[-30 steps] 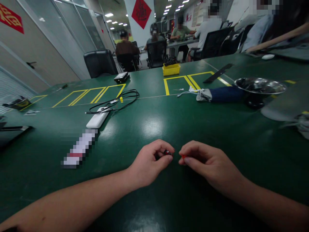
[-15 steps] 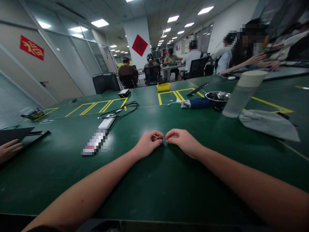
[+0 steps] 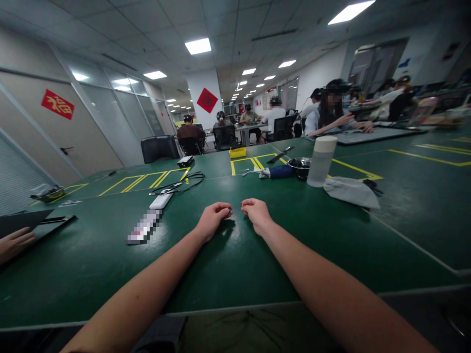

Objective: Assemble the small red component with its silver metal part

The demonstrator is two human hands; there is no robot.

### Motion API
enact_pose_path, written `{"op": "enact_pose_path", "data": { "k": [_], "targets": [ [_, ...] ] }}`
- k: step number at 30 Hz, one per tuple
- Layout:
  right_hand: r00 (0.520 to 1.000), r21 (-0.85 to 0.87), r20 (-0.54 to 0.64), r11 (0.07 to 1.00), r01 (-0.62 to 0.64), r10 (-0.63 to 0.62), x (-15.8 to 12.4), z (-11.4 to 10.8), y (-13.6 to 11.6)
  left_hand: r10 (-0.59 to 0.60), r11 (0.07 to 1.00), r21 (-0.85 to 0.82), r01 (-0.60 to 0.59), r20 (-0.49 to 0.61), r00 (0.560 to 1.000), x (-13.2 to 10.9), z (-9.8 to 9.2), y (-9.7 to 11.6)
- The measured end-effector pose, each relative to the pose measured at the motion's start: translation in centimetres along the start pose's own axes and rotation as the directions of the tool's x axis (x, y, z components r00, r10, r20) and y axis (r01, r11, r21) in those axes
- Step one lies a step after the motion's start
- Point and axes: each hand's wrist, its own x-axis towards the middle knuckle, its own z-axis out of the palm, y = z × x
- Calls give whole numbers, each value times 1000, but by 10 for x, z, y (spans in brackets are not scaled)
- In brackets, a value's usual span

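Both my hands are over the green table (image 3: 206,274), a small gap between their fingertips. My left hand (image 3: 214,219) is closed in a pinch, thumb against fingers; whatever it grips is too small to name. Opposite it, my right hand (image 3: 256,214) is closed too, with a tiny orange-red spot showing at the fingertips. What that spot belongs to is hidden by the fingers. Left of my hands lies a white power bank (image 3: 161,200), close to a blurred-out flat object (image 3: 145,226).
Black cables (image 3: 180,184) lie beyond the power bank. To the right stand a frosted bottle (image 3: 321,162) and a metal bowl (image 3: 300,166), near a grey pouch (image 3: 351,192) and a dark blue rolled item (image 3: 281,171). Another person's hand (image 3: 16,243) rests at the left edge.
My hands have drawn slightly apart, widening the gap between the fingertips. The view has tilted up and turned right, showing more of the right side of the room.
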Motion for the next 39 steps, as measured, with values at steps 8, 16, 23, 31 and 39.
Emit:
{"op": "enact_pose_path", "data": {
  "k": [8, 16, 23, 31, 39],
  "targets": [
    [934, 93, 347, 994, 59, -87, -9, -9, -6, -77, 993, -88, 80, 42, 996, 0, -4, 0],
    [907, 152, 415, 988, 3, -67, -12, -9, -9, -128, 968, -205, 145, 95, 987, -3, -7, 4],
    [901, 79, 418, 992, 96, -120, -12, -9, -7, -102, 988, -110, 110, 70, 992, -6, -5, 8],
    [861, 49, 470, 979, 196, -195, -16, -9, -8, 1, 1000, 27, -2, 70, 998, -8, -4, 7],
    [853, 0, 479, 972, 236, -207, -14, -9, -6, -3, 997, 82, -2, 63, 998, -10, -3, 12]
  ]
}}
